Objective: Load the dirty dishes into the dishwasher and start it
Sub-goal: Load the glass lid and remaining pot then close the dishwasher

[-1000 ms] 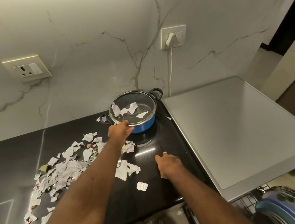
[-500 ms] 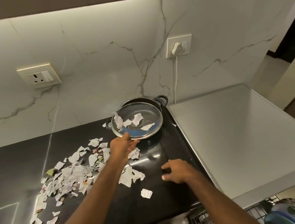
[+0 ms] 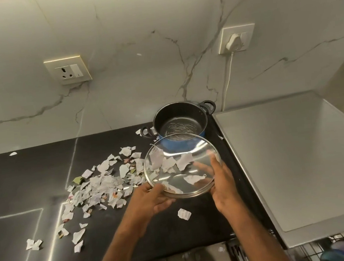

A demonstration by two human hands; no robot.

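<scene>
**Now both hands hold the glass lid just in front of the open pot**

Tilted above the black counter (image 3: 23,190), near its right edge, the glass lid (image 3: 199,155) carries several stuck paper scraps. The left hand (image 3: 151,199) grips its near rim, and the right hand (image 3: 223,180) clasps the right rim with fingers beneath the glass. The pot (image 3: 180,123) stands at the counter's back right corner. Torn paper (image 3: 100,185) litters the counter's middle.

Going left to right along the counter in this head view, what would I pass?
paper scraps → lid → grey top. The pot sits behind the lid at the same place across, so it is left out of the order.
</scene>
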